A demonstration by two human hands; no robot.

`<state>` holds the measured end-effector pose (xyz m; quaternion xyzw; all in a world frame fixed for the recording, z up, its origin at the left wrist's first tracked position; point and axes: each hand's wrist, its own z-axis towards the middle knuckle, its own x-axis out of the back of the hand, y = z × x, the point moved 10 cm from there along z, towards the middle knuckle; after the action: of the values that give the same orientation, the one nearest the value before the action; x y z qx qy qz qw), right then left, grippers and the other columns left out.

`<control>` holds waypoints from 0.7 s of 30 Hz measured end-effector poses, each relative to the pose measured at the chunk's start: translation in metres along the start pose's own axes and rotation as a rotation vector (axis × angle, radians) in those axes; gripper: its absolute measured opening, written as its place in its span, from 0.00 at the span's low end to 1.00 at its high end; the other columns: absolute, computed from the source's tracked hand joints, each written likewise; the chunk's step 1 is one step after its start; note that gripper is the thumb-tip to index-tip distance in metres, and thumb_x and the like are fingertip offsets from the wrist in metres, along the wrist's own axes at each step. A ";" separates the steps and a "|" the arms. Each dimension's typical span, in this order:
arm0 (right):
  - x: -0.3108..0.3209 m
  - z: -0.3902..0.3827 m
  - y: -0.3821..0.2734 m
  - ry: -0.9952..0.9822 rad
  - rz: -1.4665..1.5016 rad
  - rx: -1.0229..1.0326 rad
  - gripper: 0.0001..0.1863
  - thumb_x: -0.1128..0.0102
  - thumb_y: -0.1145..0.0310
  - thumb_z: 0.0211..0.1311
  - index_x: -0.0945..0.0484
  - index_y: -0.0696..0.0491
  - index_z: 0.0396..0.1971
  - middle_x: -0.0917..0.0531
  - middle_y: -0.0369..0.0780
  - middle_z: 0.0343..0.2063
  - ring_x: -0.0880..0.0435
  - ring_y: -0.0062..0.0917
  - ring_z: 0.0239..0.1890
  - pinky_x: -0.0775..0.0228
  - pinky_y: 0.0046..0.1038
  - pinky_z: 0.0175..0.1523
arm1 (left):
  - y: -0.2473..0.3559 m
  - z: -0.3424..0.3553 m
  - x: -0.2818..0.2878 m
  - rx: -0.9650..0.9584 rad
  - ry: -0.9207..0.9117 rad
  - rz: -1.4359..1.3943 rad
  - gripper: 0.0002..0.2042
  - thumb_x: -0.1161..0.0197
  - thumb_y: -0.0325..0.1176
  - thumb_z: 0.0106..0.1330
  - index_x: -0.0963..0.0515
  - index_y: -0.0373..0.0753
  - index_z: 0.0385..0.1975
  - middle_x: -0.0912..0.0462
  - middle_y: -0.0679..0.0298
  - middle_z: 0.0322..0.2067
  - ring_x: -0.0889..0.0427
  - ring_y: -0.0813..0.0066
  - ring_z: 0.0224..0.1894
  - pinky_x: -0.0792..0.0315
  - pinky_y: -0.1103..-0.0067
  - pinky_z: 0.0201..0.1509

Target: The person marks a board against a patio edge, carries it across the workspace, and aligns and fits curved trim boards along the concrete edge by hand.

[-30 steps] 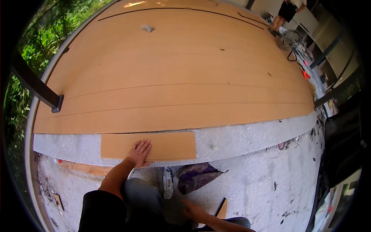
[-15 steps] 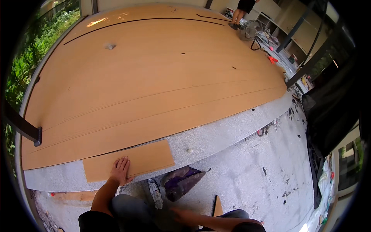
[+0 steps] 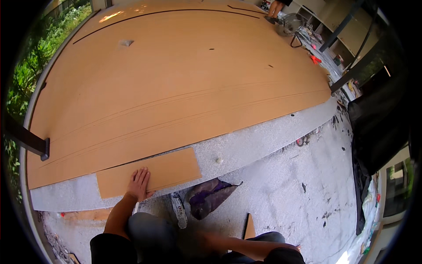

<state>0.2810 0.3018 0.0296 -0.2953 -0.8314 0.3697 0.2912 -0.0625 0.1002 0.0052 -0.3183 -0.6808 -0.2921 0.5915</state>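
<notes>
So your left hand (image 3: pixel 140 184) lies flat, fingers slightly apart, on the tan rectangular board piece (image 3: pixel 176 169), with a pale grey strip (image 3: pixel 246 141) under it and the big tan sheet (image 3: pixel 176 97) just beyond. Right hand (image 3: pixel 210 243) is nearer you, fingers too blurred to tell. Looks like positioning; next probably calls for steady pressure, edges aligned.

L hand (image 3: pixel 139 185) flat, palm-dn

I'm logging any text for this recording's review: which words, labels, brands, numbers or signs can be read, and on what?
None can be read.
Long pale pack near the knees: dark marks, too small and blurred to read.
Small brown board under the left hand: no lettering visible.
</notes>
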 end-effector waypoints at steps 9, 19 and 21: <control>0.046 -0.009 -0.044 -0.032 -0.004 -0.136 0.33 0.42 0.63 0.69 0.35 0.48 0.73 0.13 0.57 0.43 0.13 0.56 0.44 0.21 0.53 0.52 | -0.003 0.015 0.014 0.011 0.066 -0.085 0.53 0.33 0.62 0.59 0.43 0.31 0.78 0.47 0.48 0.81 0.51 0.52 0.83 0.59 0.55 0.84; 0.027 -0.004 -0.037 -0.085 0.011 -0.173 0.31 0.40 0.65 0.69 0.31 0.51 0.71 0.15 0.55 0.52 0.15 0.53 0.52 0.22 0.47 0.58 | -0.007 0.008 0.006 0.003 0.087 -0.112 0.51 0.34 0.62 0.62 0.43 0.33 0.79 0.45 0.49 0.80 0.48 0.53 0.82 0.57 0.57 0.83; 0.025 -0.004 -0.042 -0.062 -0.013 -0.133 0.30 0.40 0.64 0.70 0.32 0.50 0.71 0.16 0.56 0.53 0.15 0.56 0.51 0.21 0.50 0.56 | -0.007 0.006 0.006 -0.002 0.111 -0.131 0.51 0.34 0.62 0.62 0.42 0.33 0.78 0.45 0.49 0.80 0.48 0.52 0.82 0.57 0.57 0.83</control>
<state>0.2558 0.2981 0.0711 -0.2969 -0.8647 0.3209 0.2475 -0.0717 0.1008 0.0100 -0.2572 -0.6661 -0.3481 0.6074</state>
